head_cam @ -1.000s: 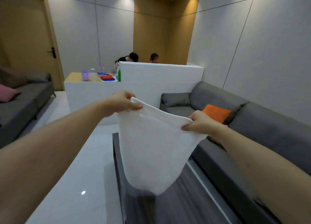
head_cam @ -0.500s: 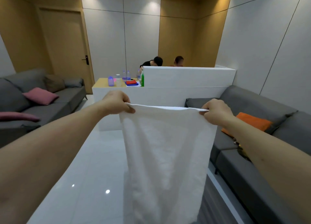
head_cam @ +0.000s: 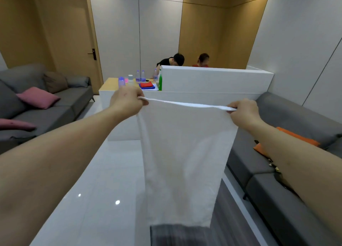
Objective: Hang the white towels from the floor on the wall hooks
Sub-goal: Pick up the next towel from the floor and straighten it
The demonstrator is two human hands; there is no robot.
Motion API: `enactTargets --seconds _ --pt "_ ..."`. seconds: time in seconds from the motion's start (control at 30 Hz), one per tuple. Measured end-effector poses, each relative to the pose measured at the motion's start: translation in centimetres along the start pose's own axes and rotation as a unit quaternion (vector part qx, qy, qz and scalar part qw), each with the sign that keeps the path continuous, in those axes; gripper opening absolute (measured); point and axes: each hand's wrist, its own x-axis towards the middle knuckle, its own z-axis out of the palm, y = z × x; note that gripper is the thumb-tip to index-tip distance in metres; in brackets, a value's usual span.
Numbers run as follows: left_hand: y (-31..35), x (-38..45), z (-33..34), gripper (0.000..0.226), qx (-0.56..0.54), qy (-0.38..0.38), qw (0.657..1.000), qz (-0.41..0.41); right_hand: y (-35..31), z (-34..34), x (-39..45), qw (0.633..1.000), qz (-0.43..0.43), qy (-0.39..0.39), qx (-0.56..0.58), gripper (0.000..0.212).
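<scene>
A white towel (head_cam: 183, 157) hangs flat in front of me, stretched out by its top edge at chest height. My left hand (head_cam: 125, 102) grips the towel's upper left corner with curled fingers. My right hand (head_cam: 244, 111) pinches the upper right corner. The towel's lower end reaches down to a dark striped surface (head_cam: 181, 235). No wall hooks show in this view.
A white counter (head_cam: 212, 81) with bottles and folded red and blue cloths stands ahead; two people sit behind it. Grey sofas flank the room, the left one (head_cam: 55, 107) with pink cushions, the right one (head_cam: 288, 116) with an orange cushion. Glossy white floor (head_cam: 96, 190) lies below.
Both hands have pulled apart and risen, so the towel's top edge is now taut and level. The view has turned left, bringing the door and left sofa into sight.
</scene>
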Motion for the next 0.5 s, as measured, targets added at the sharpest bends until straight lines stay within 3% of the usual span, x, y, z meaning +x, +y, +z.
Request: enactTargets --seconds 0.17,0.27,0.4,0.5 --pt "1.7 -0.1 -1.1 0.014 -0.010 0.048 0.999 -0.001 0.7 -1.2 0.3 0.996 -0.015 0.044 0.078 0.024" --pt "2.7 -2.8 -0.9 0.017 0.007 0.062 0.998 -0.014 2.3 -1.3 -1.5 0.995 -0.037 0.024 0.090 0.029" --pt "4.0 -9.7 1.2 0.009 0.002 0.021 0.998 -0.054 6.7 -0.1 -6.4 0.996 -0.067 -0.004 0.063 0.033" --pt "4.5 -16.1 4.0 0.005 0.019 -0.033 0.994 -0.099 10.6 2.1 -11.1 0.993 -0.063 -0.082 0.057 0.032"
